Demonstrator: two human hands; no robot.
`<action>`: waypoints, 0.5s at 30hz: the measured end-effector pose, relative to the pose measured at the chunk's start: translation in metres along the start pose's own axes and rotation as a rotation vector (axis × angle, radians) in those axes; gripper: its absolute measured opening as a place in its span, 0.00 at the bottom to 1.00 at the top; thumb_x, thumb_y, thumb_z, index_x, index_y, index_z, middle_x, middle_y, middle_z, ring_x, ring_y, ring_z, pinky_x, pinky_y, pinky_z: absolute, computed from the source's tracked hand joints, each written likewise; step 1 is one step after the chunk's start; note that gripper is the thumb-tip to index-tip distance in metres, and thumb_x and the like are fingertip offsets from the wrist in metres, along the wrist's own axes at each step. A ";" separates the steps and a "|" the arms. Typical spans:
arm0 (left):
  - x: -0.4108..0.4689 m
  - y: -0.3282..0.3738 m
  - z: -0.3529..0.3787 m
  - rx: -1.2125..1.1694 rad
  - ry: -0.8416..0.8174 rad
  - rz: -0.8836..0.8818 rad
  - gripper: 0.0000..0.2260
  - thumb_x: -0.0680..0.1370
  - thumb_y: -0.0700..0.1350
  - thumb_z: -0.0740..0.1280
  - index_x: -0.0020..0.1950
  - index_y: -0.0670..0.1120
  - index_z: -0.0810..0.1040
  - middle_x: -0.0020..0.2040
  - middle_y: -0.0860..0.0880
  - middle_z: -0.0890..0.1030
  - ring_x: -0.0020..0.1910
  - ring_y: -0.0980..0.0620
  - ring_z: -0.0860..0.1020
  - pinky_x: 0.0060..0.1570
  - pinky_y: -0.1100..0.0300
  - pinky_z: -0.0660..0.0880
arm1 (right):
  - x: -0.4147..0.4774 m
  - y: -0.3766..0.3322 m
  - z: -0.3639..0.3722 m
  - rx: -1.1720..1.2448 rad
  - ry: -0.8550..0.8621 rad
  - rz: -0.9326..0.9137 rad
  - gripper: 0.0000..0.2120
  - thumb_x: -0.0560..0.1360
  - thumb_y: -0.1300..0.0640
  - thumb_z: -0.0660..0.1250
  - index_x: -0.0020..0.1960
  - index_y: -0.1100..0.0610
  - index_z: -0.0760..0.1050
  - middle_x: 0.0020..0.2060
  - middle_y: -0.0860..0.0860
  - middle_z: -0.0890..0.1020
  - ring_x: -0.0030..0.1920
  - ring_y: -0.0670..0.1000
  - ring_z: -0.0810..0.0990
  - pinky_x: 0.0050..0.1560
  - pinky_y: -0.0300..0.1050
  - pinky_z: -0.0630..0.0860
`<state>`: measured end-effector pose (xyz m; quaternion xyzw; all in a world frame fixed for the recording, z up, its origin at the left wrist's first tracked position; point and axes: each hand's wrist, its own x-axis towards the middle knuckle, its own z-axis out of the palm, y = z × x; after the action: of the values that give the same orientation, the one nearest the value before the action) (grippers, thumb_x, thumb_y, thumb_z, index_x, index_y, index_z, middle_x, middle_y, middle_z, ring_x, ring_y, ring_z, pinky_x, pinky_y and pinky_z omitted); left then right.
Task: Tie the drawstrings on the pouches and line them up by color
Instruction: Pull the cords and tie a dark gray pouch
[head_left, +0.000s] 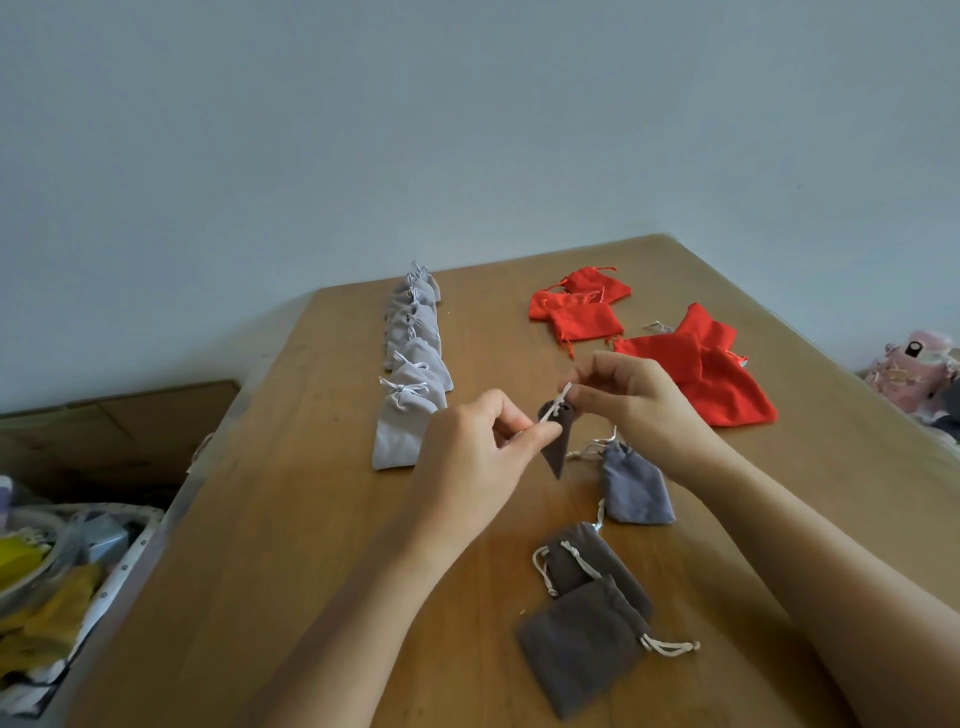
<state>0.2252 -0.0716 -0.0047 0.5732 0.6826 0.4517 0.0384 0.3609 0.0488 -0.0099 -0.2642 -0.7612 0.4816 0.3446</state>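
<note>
Wooden table (311, 519), pale wall (467, 130), left hand (467, 457) and right hand (639, 410) grips pinching drawstring (560, 400)

Matt cloth pouches (635, 488), smooth wood table (291, 519)

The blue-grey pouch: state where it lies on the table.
Head view: the blue-grey pouch lies flat, right of centre, between the right hand and the two brown pouches.

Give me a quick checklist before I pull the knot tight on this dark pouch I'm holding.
1. Left hand pinches the drawstring: ok.
2. Right hand pinches the drawstring too: ok.
3. Dark pouch mouth cinched closed: ok.
4. Drawstring already knotted: cannot tell.
5. Light grey row tied and lined up: ok.
6. Red pouches lined up: not ok, loose piles.
</note>
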 end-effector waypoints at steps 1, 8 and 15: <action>-0.001 0.001 0.002 -0.022 0.005 0.009 0.10 0.73 0.49 0.74 0.36 0.47 0.77 0.26 0.57 0.73 0.27 0.58 0.73 0.28 0.68 0.67 | 0.000 0.001 0.001 -0.105 0.027 -0.042 0.06 0.75 0.66 0.68 0.41 0.58 0.77 0.36 0.50 0.83 0.38 0.44 0.82 0.43 0.38 0.78; -0.007 0.004 0.009 -0.121 -0.034 0.041 0.11 0.74 0.47 0.72 0.35 0.50 0.73 0.26 0.57 0.72 0.26 0.57 0.71 0.27 0.65 0.68 | 0.000 0.007 0.010 -0.498 0.130 -0.338 0.05 0.73 0.68 0.69 0.44 0.59 0.77 0.40 0.50 0.78 0.40 0.52 0.78 0.41 0.49 0.77; -0.002 0.004 0.007 -0.287 -0.023 -0.050 0.13 0.75 0.44 0.71 0.34 0.46 0.70 0.34 0.54 0.78 0.33 0.56 0.74 0.36 0.62 0.72 | 0.000 0.009 0.000 -0.503 0.052 -0.392 0.05 0.74 0.66 0.69 0.44 0.58 0.77 0.40 0.49 0.78 0.39 0.46 0.76 0.41 0.37 0.73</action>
<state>0.2323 -0.0698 -0.0073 0.5498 0.6244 0.5372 0.1389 0.3617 0.0520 -0.0183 -0.2015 -0.8838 0.1961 0.3740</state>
